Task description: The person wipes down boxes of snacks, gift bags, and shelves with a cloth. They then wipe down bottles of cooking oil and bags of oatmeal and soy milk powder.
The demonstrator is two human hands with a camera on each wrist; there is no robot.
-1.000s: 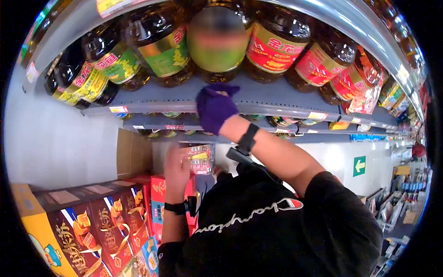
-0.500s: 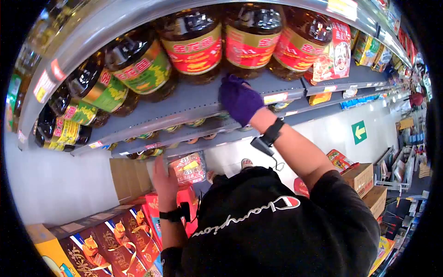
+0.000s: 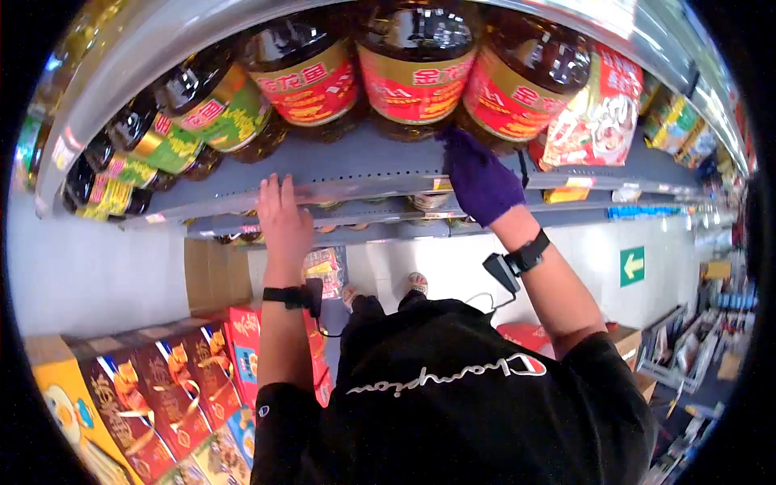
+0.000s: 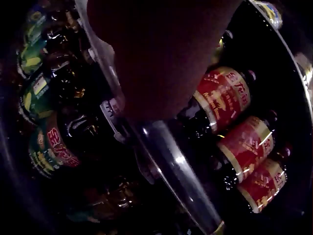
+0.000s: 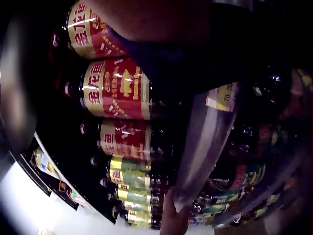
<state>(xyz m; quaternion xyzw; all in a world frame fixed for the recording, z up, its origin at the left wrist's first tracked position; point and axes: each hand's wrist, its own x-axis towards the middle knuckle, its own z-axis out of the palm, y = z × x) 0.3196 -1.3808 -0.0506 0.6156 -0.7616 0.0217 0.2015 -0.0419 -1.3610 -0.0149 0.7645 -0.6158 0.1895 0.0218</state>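
Observation:
A purple cloth (image 3: pixel 482 179) covers my right hand (image 3: pixel 485 182) down to the wrist and hides most of its fingers. This hand is at the front of a grey shelf (image 3: pixel 356 168), just below a red-labelled oil bottle (image 3: pixel 525 89). My bare left hand (image 3: pixel 283 222) rests with extended fingers at the shelf's front edge, further left. In the right wrist view the left hand (image 5: pixel 173 218) touches the shelf's front rail (image 5: pixel 208 137). Large dark oil bottles (image 3: pixel 416 73) with red labels stand in a row behind the hands.
Green-labelled bottles (image 3: pixel 222 109) fill the shelf's left part; a red-and-white packet (image 3: pixel 594 113) stands at the right. Another shelf rail (image 3: pixel 242 24) curves overhead. Stacked brown gift boxes (image 3: pixel 145 396) are at lower left, a cardboard box (image 3: pixel 217 275) behind them.
My right hand with the purple cloth has moved right along the shelf front. The left hand has risen from below to the shelf's edge. The view has shifted right.

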